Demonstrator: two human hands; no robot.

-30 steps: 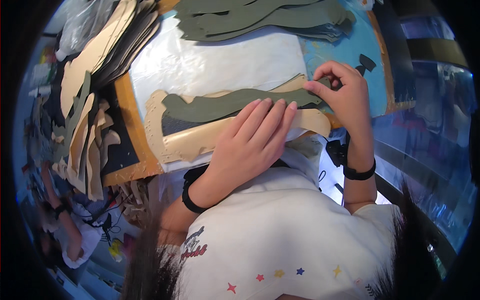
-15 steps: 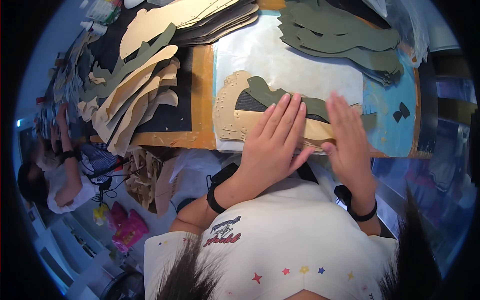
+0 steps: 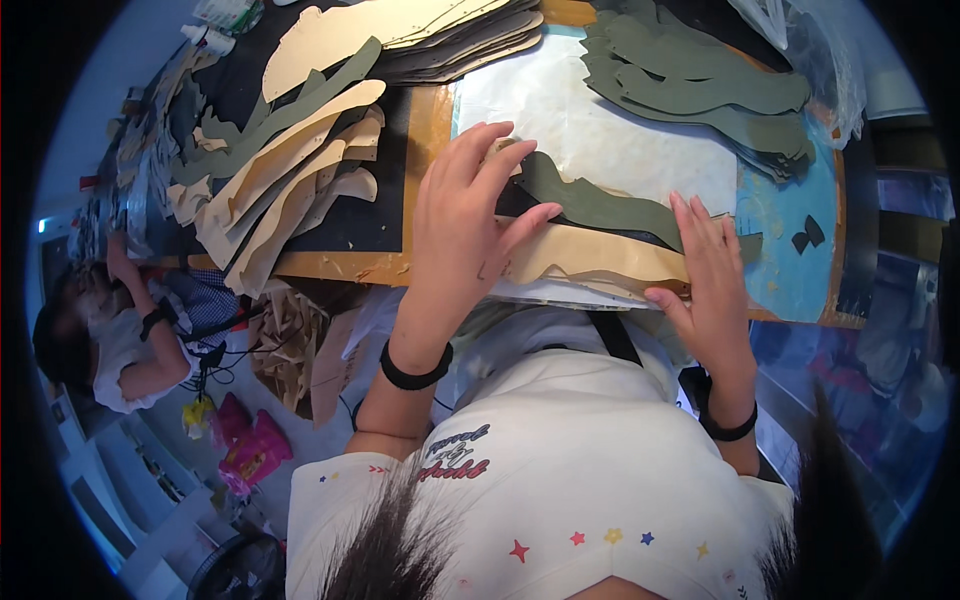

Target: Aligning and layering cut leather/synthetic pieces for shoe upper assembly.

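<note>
On the near edge of the table lies a tan cut piece (image 3: 605,258) of sheet material, with a dark green wavy strip (image 3: 610,212) along its far side. Over the left end of both, my left hand (image 3: 460,215) is raised with its fingers apart and bent; it covers that end, and I cannot tell if the fingertips touch. My right hand (image 3: 710,275) lies with fingers stretched over the right end of the strip and the tan piece. Beneath and beyond them is a white sheet (image 3: 600,120).
Tan pieces (image 3: 300,185) lie fanned at the left, below a tan stack (image 3: 350,45). A stack of dark green pieces (image 3: 700,95) sits at the far right, near two small dark scraps (image 3: 808,233). Another person (image 3: 140,340) is at the left.
My left hand has lifted from the middle of the tan piece and moved left and away from me to its left end. My right hand stays at the right end.
</note>
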